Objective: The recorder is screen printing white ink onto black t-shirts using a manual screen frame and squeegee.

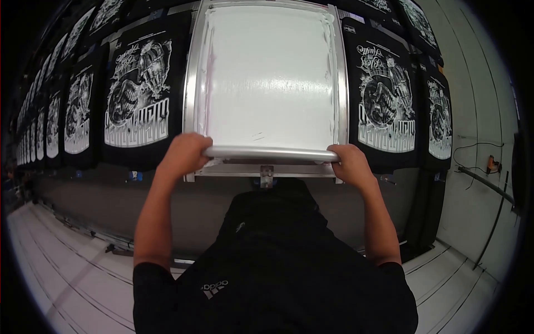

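Observation:
A silver squeegee (272,153) lies crosswise over the near end of a screen-printing frame (192,92). My left hand (188,153) is closed around its left end, and my right hand (352,165) grips the right end. White ink (267,67) coats the mesh inside the metal frame, thicker along the side edges. A few thin dark marks show through the white just beyond the squeegee. The squeegee's blade is hidden beneath its handle. At the frame's near edge, a small metal bracket (267,176) sits in the middle.
Black T-shirts with white prints lie in a row on both sides, one (139,92) close at left and another (386,100) close at right. A pipe (485,183) and an orange tool (493,164) are by the right wall. White tiled floor (61,273) shows at lower left.

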{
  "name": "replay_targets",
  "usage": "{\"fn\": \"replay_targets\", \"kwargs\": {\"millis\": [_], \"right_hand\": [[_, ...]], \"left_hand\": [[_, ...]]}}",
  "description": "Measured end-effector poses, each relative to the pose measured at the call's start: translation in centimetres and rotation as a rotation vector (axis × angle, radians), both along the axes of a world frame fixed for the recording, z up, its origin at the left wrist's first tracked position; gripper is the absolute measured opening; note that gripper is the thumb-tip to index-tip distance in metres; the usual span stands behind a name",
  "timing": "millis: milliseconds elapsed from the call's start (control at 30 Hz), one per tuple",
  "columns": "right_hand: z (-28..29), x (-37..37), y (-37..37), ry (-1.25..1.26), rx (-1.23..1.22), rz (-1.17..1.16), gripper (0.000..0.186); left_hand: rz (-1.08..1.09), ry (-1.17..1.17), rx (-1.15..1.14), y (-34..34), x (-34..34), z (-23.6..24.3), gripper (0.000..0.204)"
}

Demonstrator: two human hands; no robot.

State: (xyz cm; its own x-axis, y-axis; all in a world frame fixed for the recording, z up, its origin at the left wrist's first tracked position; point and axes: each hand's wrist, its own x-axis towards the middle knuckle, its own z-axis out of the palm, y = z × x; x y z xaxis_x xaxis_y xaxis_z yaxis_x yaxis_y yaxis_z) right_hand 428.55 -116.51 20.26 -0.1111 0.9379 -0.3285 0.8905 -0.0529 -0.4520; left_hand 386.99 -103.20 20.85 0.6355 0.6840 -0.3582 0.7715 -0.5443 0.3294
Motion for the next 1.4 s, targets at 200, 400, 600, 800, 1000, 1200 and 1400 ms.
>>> {"fn": "replay_targets", "kwargs": {"millis": [200, 400, 600, 800, 1000, 1200, 1400], "right_hand": [[2.1, 4.1, 6.5, 0.143, -0.067, -0.123, 0.027], [1.0, 8.9, 23.4, -0.063, 0.349, 0.023, 0.027], [-4.6, 10.0, 36.9, -0.356, 0.570, 0.079, 0.027], [-9.4, 6.9, 30.3, -0.480, 0.522, 0.114, 0.027], [-1.2, 3.7, 13.4, -0.149, 0.392, 0.165, 0.035], [2.4, -1.1, -1.4, -0.072, 0.232, 0.098, 0.037], [-1.1, -2.0, -3.1, -0.130, 0.110, 0.052, 0.040]], "left_hand": [[-0.034, -0.231, 0.135, 9.7, 5.2, 5.0, 0.022], [0.136, -0.148, 0.110, 22.3, 8.2, 1.7, 0.023], [0.102, -0.358, 0.620, 32.9, 10.0, -6.6, 0.034], [0.106, -0.222, 0.752, 26.0, 9.4, -10.7, 0.032], [0.094, -0.264, 0.404, 10.1, 3.7, -3.0, 0.027], [0.131, -0.288, 0.256, -5.1, -0.2, 0.0, 0.034], [0.171, -0.308, 0.269, -7.1, -0.2, -4.1, 0.034]]}}
